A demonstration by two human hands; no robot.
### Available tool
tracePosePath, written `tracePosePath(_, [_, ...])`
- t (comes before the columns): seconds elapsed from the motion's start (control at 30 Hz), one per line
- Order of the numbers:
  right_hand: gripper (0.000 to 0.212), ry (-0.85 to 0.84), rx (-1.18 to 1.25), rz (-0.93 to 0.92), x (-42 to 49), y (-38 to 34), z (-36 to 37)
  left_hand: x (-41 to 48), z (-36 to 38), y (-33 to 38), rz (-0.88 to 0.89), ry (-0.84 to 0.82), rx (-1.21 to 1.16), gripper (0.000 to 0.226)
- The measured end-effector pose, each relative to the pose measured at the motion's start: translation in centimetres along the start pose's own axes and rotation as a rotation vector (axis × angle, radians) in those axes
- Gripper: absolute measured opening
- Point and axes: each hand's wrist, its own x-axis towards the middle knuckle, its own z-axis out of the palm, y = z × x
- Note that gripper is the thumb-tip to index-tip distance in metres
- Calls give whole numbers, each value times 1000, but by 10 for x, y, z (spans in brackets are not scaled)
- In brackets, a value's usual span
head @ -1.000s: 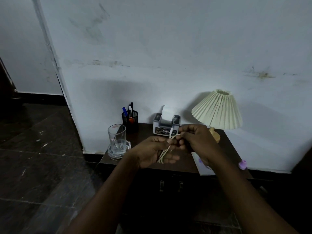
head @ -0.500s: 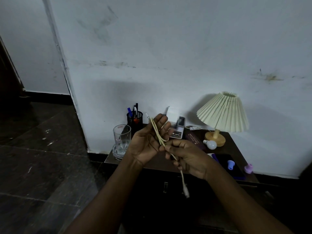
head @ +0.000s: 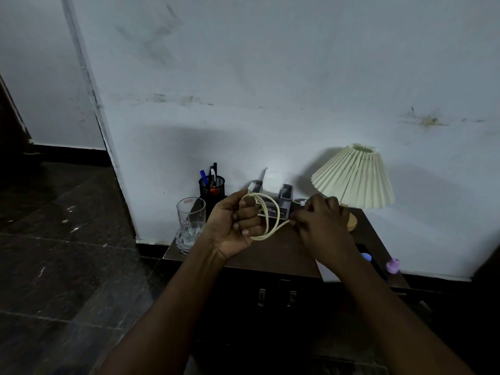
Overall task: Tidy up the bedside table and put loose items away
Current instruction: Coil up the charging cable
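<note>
Cream charging cable (head: 266,217) looped above the dark wooden table (head: 270,255).
Left hand (head: 234,226) fisted around its coils; right hand (head: 320,226) pinched its end.

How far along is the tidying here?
Early on. Pens already stand in the pen holder. In hand: the left hand holds a coiled cable while the right hand feeds it. Left: the glass and purple piece on the table.

Labels on the glass (head: 190,221) and dispenser (head: 273,208) are too blurred to read.
</note>
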Motion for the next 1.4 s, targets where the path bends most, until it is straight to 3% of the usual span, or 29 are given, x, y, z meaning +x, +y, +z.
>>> tracePosePath(0.07, [13, 82, 78, -27, 2, -6, -3, 4, -3, -3, -18, 15, 3, 43])
tracePosePath(0.2, [23, 178, 683, 219, 3, -17, -9, 8, -4, -6, 32, 123, 8, 47])
tracePosePath(0.3, [19, 213, 1136, 408, 0, -27, -8, 11, -9, -6, 116, 232, 24, 56])
tracePosePath(0.4, [19, 342, 1344, 399, 0, -41, -13, 14, -11, -7, 211, 359, 93, 58])
tracePosePath(0.6, [59, 448, 1312, 276, -5, -59, -18, 19, 8, -21, 273, 502, 174, 51])
tracePosePath(0.7, [74, 430, 1295, 341, -5, -61, -15, 18, 12, -25, 289, 502, 187, 50])
tracePosePath(0.73, [69, 411, 1302, 409, -4, -60, -12, 17, 13, -25, 284, 463, 183, 54])
tracePosePath(0.8, [40, 327, 1314, 555, 0, -54, -3, 15, 12, -24, 265, 371, 158, 58])
tracePosePath(0.87, [20, 201, 1276, 605, 1, -47, 4, 13, 10, -20, 246, 249, 137, 62])
tracePosePath(0.97, [22, 61, 1221, 543, 0, -38, 6, 9, 6, -13, 229, 160, 130, 65])
tracePosePath(1.13, [24, 11, 1069, 351, 2, -29, 2, 6, 3, -7, 208, 176, 190, 63])
tracePosePath(1.4, [25, -65, 1406, 356, 0, -48, -5, 6, 16, -18, 133, 324, 239, 58])
